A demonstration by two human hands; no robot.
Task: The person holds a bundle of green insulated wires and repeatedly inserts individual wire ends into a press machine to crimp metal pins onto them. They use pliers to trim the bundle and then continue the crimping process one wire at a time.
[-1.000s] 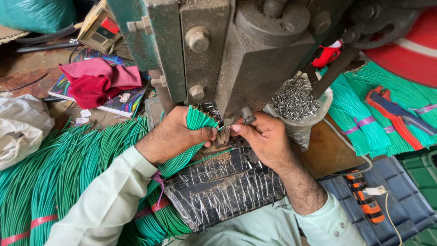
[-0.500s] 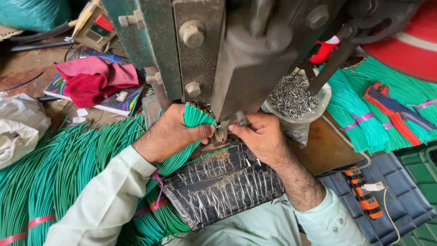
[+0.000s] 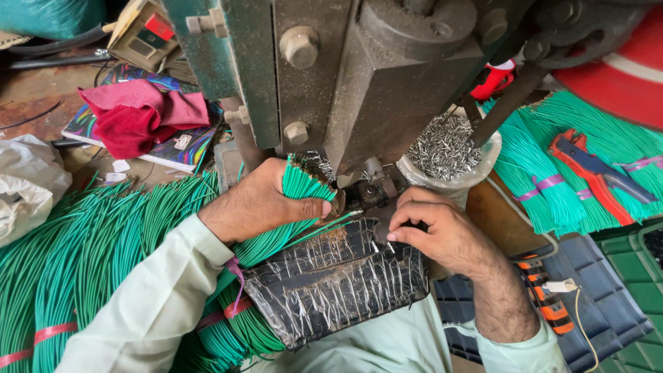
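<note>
L hand [image 3: 259, 204] clenched round a bundle of green wires [image 3: 300, 190], ends up by the press machine [image 3: 359, 76]. R hand [image 3: 442, 231] fingers pinched, what's in them too small to tell. Black taped pad [image 3: 331, 283] below; bag of metal pins [image 3: 445, 148], red crimping tool [image 3: 597, 173] behind.

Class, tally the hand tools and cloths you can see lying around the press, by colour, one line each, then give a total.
Red and blue hand tool: 1
Orange and black hand tool: 1
Red cloth: 1
White cloth: 1
Total: 4
</note>
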